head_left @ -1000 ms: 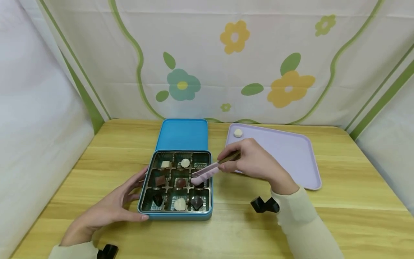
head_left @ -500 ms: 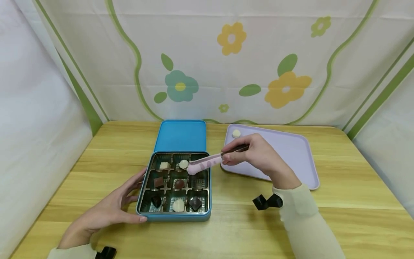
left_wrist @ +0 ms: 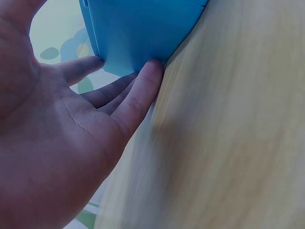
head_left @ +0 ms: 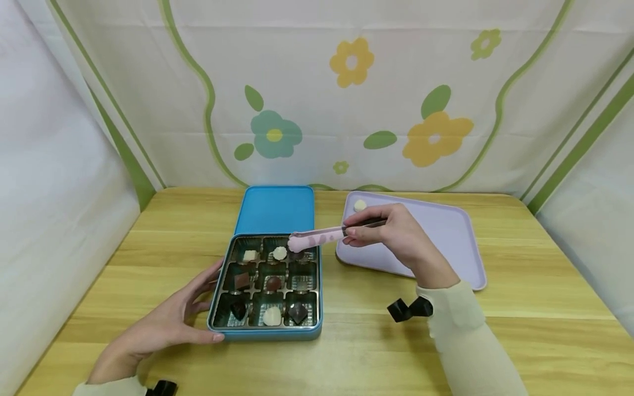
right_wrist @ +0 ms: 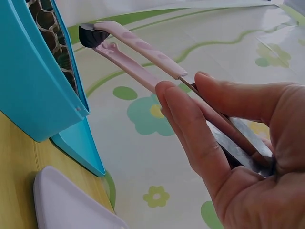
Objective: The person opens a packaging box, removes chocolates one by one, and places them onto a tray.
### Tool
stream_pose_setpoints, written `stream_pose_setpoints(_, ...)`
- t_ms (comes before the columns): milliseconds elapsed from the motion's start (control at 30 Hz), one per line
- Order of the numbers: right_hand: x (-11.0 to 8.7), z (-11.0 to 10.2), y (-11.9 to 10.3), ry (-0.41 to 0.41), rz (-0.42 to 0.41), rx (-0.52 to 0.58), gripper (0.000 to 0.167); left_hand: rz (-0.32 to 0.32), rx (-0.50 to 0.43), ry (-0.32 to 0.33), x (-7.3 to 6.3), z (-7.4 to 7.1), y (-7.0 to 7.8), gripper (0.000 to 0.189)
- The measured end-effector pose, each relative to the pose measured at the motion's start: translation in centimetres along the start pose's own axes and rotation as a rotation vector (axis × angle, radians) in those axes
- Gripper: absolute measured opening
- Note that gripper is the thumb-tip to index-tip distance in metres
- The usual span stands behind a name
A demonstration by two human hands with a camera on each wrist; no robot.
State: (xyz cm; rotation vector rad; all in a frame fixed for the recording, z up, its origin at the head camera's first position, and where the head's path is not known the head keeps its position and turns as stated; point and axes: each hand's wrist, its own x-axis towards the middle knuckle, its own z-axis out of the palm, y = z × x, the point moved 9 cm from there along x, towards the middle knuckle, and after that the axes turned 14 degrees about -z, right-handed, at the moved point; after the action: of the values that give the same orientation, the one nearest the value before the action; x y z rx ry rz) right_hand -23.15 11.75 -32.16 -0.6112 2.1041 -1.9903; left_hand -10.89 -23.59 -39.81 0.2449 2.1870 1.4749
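Observation:
My right hand [head_left: 406, 236] pinches a pair of tongs [right_wrist: 147, 52] with pink paw-patterned arms. Between the tong tips is a dark chocolate [right_wrist: 92, 38], held over the back right compartment of the blue tin [head_left: 269, 334] in the head view. Fingers of my left hand [head_left: 163, 324] lie against the tin's left side, the thumb at its front left corner. Inside the tin's divided insert sit a white flower-shaped chocolate [head_left: 279, 253], a white block [head_left: 250, 256], a brown square [head_left: 241, 281], a round brown chocolate [head_left: 273, 284] and several others along the front row.
Behind the tin lies its blue lid [head_left: 277, 209]. A lilac tray [head_left: 446, 236] stands at the back right with a white chocolate [head_left: 360, 205] in its far left corner. A flowered cloth [head_left: 317, 110] hangs behind the wooden table [head_left: 371, 352].
The tongs have lifted the dark chocolate from the middle right compartment and carried it toward the back of the tin. My left hand stays at the tin's side.

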Motion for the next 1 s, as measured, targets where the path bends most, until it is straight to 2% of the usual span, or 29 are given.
stream_pose_setpoints(300, -0.4, -2.6, 1.9, 0.114, 0.003, 0.073, 0.033, -0.035, -0.016, 0.001, -0.1, 0.0, -0.7, 0.117)
stream_pose_setpoints(433, -1.1, -4.2, 2.9, 0.162, 0.034, 0.088, 0.031, -0.022, -0.008, -0.001, 0.0, 0.0, -0.5, 0.117)
stream_pose_setpoints(700, -2.7, -7.1, 4.7, 0.224, 0.095, 0.119, 0.041, 0.001, -0.004, -0.001, 0.0, -0.1, -0.4, 0.118)
stream_pose_setpoints(867, -3.0, -8.4, 6.1, 0.253, 0.129, 0.149, 0.046, 0.001, 0.000, 0.003, 0.1, -0.2, -0.3, 0.118)
stream_pose_setpoints(1000, -3.1, -9.4, 6.9, 0.299, 0.143, 0.159, 0.043, 0.007, 0.006, 0.006, 0.1, -0.4, -0.3, 0.118)
